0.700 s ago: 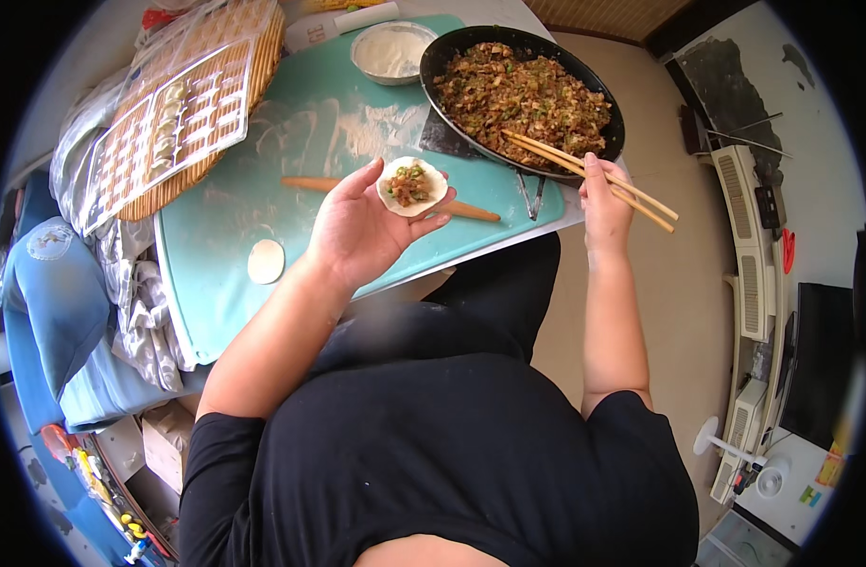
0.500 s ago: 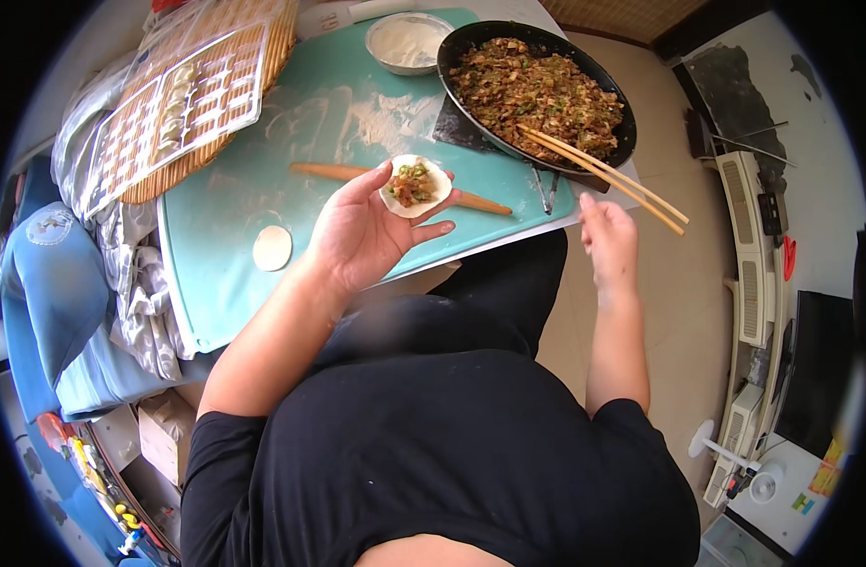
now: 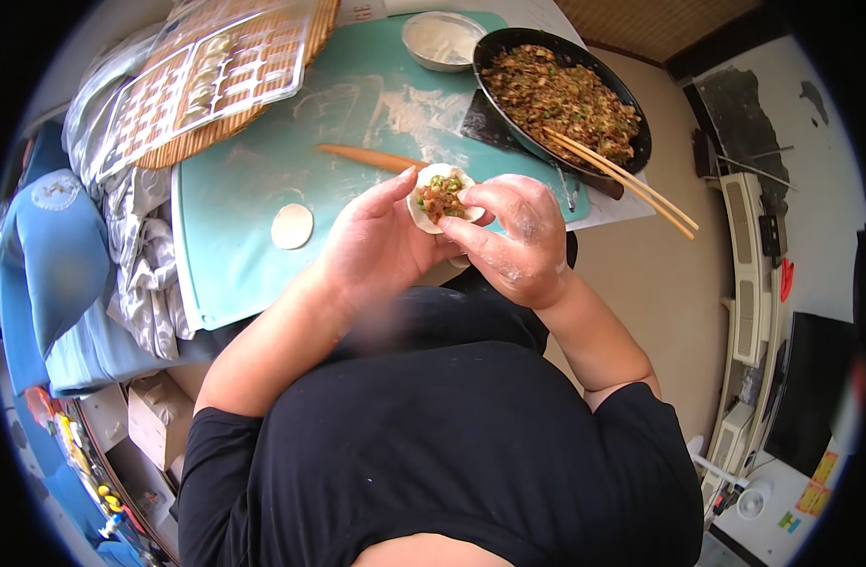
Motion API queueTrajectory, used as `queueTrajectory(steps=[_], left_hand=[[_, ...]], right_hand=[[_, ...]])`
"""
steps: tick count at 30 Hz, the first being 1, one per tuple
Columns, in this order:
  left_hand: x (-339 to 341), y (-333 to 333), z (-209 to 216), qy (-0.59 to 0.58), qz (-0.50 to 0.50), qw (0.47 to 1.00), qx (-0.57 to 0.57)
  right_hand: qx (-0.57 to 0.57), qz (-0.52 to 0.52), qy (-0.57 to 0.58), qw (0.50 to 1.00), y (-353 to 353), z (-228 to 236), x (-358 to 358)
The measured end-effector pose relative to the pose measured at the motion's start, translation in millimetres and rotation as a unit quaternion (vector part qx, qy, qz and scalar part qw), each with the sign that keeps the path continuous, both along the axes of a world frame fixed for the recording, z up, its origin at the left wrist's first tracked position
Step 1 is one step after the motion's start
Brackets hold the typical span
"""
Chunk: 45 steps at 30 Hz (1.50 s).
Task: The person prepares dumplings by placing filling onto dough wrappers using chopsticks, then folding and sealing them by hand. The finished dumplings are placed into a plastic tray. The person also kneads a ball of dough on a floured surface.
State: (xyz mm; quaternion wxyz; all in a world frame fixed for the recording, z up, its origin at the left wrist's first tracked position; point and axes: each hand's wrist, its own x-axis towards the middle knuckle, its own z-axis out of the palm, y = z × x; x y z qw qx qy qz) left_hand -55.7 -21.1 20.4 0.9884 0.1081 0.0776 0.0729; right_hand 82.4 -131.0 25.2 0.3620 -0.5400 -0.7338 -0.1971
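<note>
Seen from above the person's head, both bare hands meet over the near edge of a turquoise mat [image 3: 234, 274] that covers the worktop. The left hand [image 3: 376, 241] lies palm up, fingers curled narrowly to cradle a round dumpling wrapper [image 3: 442, 197] heaped with chopped brown and green filling. The right hand [image 3: 513, 236], dusted with flour, comes in from the right; its thumb and fingertips pinch the wrapper's right rim, so both hands hold the same piece, just above the person's lap and the mat's front edge.

Behind the hands a wooden rolling pin [image 3: 357, 157] lies across the middle of the mat, its right end hidden by the wrapper. A second, flat wrapper [image 3: 292, 226] rests alone on the mat, to the left of the left hand. Flour smears the mat's far half.

At the far right corner a black pan [image 3: 632, 118] holds the same minced filling, with a pair of wooden chopsticks [image 3: 622, 180] laid on its rim and sticking out past the mat's right edge. A small bowl of flour [image 3: 442, 40] sits at the far edge, just left of the pan. At the far left corner a round woven tray [image 3: 216, 132] carries a clear gridded plastic tray [image 3: 182, 80]; some compartments seem to hold finished dumplings, though they are too small to be sure.
</note>
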Motion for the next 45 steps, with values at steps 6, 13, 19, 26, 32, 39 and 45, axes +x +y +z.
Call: queueTrajectory(steps=[6, 13, 19, 26, 32, 39, 45], left_hand=[[-15, 4, -2, 0.042, 0.050, 0.998, -0.023], [-22, 4, 2, 0.079, 0.065, 0.995, 0.005], [-26, -1, 3, 0.147, 0.096, 0.976, 0.129], [-35, -6, 16, 0.153, 0.101, 0.957, 0.227], [-46, -3, 16, 0.072, 0.096, 0.972, 0.204], [-49, -3, 5, 0.041, 0.123, 0.915, 0.383], [-55, -9, 20, 0.086, 0.119, 0.892, 0.427]], right_hand=[[0.010, 0.045, -0.035, 0.998, 7, -2, -10], [0.004, 0.050, -0.062, 0.997, 10, 3, -16], [0.000, 0.066, -0.044, 0.997, 13, 7, -22], [-0.046, 0.082, 0.087, 0.992, 15, 14, -32], [-0.051, 0.086, 0.139, 0.985, 15, 24, -38], [-0.050, 0.069, 0.156, 0.984, 10, 31, -43], [-0.002, 0.070, 0.079, 0.994, 11, 32, -42]])
